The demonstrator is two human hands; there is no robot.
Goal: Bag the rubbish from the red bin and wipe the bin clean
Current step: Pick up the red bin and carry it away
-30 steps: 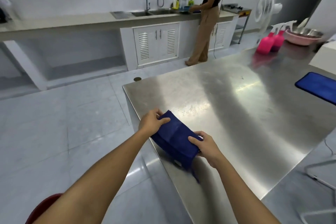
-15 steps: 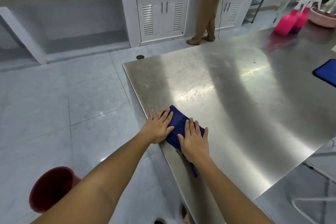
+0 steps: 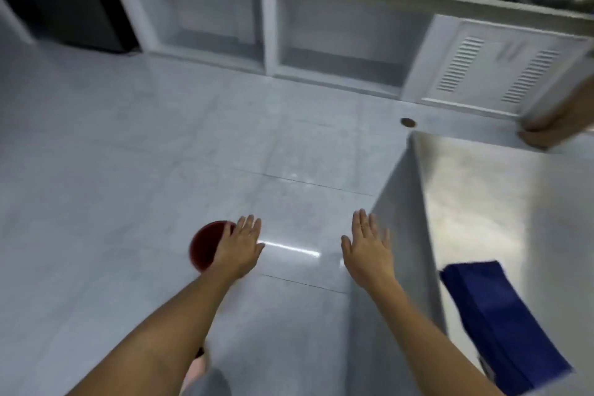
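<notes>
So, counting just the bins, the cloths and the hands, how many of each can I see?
Bins: 1, the red bin
Cloths: 1, the blue cloth on the steel table
Hands: 2, left hand and right hand, both empty
Total: 4

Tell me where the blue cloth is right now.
In the head view the blue cloth lies at lower right on the steel table, close to its left edge. It is to the right of the open right hand, which does not touch it.
</notes>
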